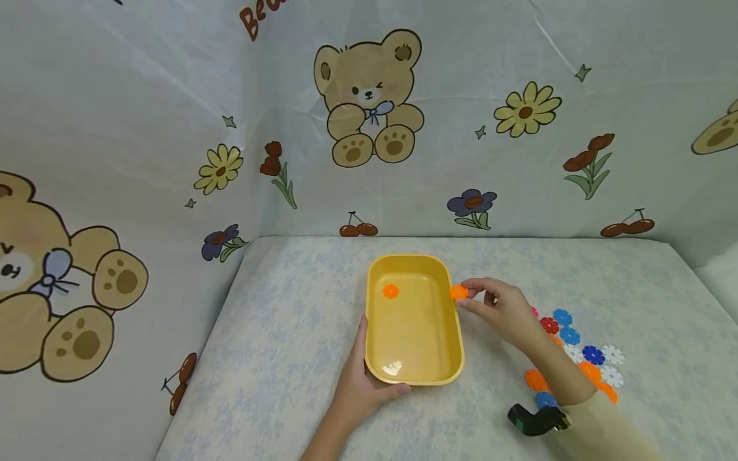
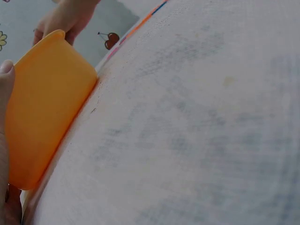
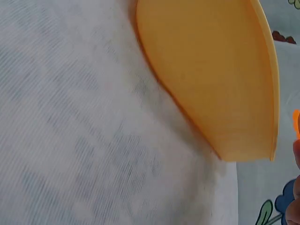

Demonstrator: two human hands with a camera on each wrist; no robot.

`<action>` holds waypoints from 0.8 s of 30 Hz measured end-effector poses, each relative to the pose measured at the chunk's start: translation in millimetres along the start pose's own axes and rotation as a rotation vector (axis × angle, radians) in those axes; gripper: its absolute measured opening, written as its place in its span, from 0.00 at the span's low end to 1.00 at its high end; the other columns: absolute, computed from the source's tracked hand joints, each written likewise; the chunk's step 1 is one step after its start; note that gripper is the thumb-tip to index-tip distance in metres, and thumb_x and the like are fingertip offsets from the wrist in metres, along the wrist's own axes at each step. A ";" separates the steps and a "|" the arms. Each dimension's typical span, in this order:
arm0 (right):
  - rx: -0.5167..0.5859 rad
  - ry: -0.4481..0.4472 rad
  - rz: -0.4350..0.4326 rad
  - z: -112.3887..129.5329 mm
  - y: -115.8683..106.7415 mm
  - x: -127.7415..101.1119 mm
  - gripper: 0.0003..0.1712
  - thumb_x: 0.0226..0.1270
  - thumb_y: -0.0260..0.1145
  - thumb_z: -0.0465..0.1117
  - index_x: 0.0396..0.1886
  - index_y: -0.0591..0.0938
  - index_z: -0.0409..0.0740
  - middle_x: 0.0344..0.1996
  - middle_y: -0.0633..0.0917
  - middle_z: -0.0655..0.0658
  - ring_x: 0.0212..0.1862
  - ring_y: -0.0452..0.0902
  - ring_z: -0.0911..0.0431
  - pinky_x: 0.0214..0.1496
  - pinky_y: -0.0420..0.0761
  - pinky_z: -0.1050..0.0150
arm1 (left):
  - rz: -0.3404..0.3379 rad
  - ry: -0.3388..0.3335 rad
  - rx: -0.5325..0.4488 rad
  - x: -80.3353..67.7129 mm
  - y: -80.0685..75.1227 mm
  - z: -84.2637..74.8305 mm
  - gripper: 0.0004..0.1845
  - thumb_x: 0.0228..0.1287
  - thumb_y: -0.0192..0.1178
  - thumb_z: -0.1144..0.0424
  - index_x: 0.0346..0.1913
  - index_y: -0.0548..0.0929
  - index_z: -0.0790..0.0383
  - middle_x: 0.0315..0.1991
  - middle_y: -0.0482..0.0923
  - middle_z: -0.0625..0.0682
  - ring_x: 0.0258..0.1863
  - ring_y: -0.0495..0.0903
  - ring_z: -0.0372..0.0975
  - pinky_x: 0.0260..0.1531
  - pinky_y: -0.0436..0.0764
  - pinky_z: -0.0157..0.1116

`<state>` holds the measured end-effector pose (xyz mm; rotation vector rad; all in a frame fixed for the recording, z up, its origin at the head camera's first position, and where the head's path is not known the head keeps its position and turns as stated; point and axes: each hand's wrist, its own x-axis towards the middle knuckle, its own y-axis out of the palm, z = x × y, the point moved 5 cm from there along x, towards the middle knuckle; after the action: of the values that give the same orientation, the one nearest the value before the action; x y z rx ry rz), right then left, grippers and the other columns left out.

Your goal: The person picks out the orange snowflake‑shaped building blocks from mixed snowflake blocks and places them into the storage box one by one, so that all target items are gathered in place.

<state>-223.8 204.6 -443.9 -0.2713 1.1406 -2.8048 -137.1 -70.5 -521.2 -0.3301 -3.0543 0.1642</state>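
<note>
A yellow plastic tray (image 1: 415, 374) stands on the cloth-covered table, with one orange flower-shaped disc (image 1: 391, 291) lying inside near its far left. My left hand (image 1: 360, 384) grips the tray's near left corner, its thumb along the front side and its fingers up the left side. Between thumb and fingertips, my right hand (image 1: 500, 308) pinches a second orange flower-shaped disc (image 1: 459, 292) at the tray's right rim. In the right wrist view only the fingertips (image 3: 295, 206) and an edge of that disc show, beside the tray's outer wall (image 3: 211, 70).
Right of the tray, partly under my right forearm, lie several loose flower-shaped discs in blue (image 1: 593, 355), white (image 1: 612, 376), red (image 1: 549, 325) and orange (image 1: 536, 380). A black strap-like device (image 1: 536, 420) sits at my right wrist. A bear-printed curtain (image 1: 369, 192) borders the table's back and left.
</note>
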 end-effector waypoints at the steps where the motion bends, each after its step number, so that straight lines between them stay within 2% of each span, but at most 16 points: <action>1: 0.008 -0.007 0.011 7.1 5.5 4.3 0.21 0.62 0.73 0.51 0.51 0.84 0.48 0.35 0.82 0.50 0.28 0.67 0.56 0.24 0.69 0.70 | 0.001 -0.002 -0.002 0.0 0.0 0.4 0.71 0.46 0.80 0.57 0.80 0.34 0.42 0.82 0.38 0.42 0.79 0.48 0.39 0.69 0.56 0.21; 5: 0.010 -0.079 0.056 33.6 27.2 17.2 0.19 0.61 0.74 0.48 0.50 0.85 0.47 0.34 0.83 0.53 0.30 0.68 0.56 0.27 0.70 0.70 | 0.006 -0.009 0.002 0.2 0.1 1.2 0.70 0.47 0.80 0.57 0.80 0.34 0.41 0.81 0.39 0.41 0.79 0.51 0.38 0.69 0.58 0.21; 9: -0.046 -0.133 0.104 53.0 48.6 24.9 0.18 0.61 0.74 0.48 0.49 0.86 0.47 0.33 0.83 0.55 0.31 0.68 0.58 0.30 0.71 0.70 | 0.014 -0.017 -0.002 0.4 -0.3 0.9 0.69 0.48 0.79 0.56 0.80 0.34 0.40 0.81 0.40 0.39 0.77 0.54 0.37 0.69 0.60 0.22; 13: -0.129 -0.131 0.146 65.3 67.9 31.6 0.19 0.61 0.74 0.50 0.49 0.86 0.48 0.33 0.83 0.56 0.32 0.70 0.59 0.34 0.74 0.69 | 0.016 -0.027 0.000 -0.4 -1.5 0.5 0.70 0.48 0.80 0.55 0.80 0.34 0.42 0.81 0.40 0.37 0.77 0.55 0.37 0.68 0.61 0.21; 18: -0.173 -0.122 0.201 73.2 89.4 39.6 0.16 0.61 0.74 0.50 0.44 0.86 0.46 0.29 0.82 0.56 0.34 0.73 0.59 0.41 0.77 0.65 | 0.010 -0.024 0.014 -0.5 -2.7 0.9 0.70 0.47 0.80 0.55 0.80 0.34 0.43 0.81 0.40 0.38 0.78 0.54 0.37 0.68 0.59 0.20; 24: -0.189 -0.073 0.252 68.9 106.8 43.9 0.13 0.60 0.74 0.50 0.38 0.87 0.47 0.24 0.79 0.56 0.29 0.72 0.59 0.35 0.73 0.66 | 0.016 -0.016 0.013 0.1 -2.0 1.5 0.69 0.48 0.79 0.54 0.80 0.34 0.43 0.81 0.40 0.40 0.78 0.53 0.37 0.68 0.58 0.20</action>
<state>-250.0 74.3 -464.7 -0.2245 1.3228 -2.4557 -137.8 -72.6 -522.4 -0.3548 -3.0654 0.1879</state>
